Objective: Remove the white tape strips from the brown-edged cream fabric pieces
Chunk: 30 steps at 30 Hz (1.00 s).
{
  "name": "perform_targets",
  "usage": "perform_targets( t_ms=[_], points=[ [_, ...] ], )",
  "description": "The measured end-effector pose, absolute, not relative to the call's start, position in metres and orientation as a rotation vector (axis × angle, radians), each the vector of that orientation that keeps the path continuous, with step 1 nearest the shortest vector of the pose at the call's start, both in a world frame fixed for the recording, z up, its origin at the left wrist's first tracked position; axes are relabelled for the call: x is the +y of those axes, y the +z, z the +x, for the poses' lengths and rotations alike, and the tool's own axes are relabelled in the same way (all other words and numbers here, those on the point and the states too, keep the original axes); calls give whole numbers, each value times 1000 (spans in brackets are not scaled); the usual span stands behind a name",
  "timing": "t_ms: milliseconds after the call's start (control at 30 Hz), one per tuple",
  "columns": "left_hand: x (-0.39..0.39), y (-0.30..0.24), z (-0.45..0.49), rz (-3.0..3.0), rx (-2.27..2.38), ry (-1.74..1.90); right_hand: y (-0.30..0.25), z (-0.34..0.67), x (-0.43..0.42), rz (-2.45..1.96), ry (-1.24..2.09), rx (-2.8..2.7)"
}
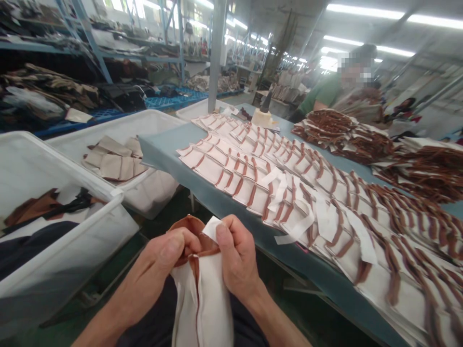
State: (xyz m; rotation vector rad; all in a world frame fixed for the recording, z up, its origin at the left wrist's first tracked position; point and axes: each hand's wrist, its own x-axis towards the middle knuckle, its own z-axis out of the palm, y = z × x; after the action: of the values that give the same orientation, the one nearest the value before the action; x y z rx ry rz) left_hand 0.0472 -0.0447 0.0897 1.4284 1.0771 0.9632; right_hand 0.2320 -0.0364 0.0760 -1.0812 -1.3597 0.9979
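A sewn fabric piece (206, 303), cream outside and brown inside, hangs between my two hands with its open end up. My left hand (159, 262) is closed on the left side of its brown rim, fingers curled inside the opening. My right hand (237, 253) pinches a small white strip (212, 227) between thumb and forefinger, at the right side of the rim. A seam runs down the front of the piece. Its lower end leaves the picture at the bottom.
Rows of overlapping cream-and-brown pieces (246, 180) cover the blue-green table (162, 149), with loose white strips (325, 217) on top. White bins (119, 202) stand at the left. Brown stacks (427, 166) lie at the far right. A co-worker in green (321, 91) stands behind the table.
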Motion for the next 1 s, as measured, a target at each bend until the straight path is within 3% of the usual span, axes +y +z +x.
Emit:
perform_targets(
  t_ms=[167,600,833,1000],
  points=[
    [-42,103,48,1571,1087,770,96,251,-23,-1008,1094,-1494],
    [-40,99,56,1447,1056,778,87,261,-10,-1105,1054,-1500],
    [-49,84,63,1250,1183,824,99,263,-74,-1247,1414,-1238],
    [-59,77,74,1236,1164,917,82,252,-86,-1477,1184,-1367]
  ],
)
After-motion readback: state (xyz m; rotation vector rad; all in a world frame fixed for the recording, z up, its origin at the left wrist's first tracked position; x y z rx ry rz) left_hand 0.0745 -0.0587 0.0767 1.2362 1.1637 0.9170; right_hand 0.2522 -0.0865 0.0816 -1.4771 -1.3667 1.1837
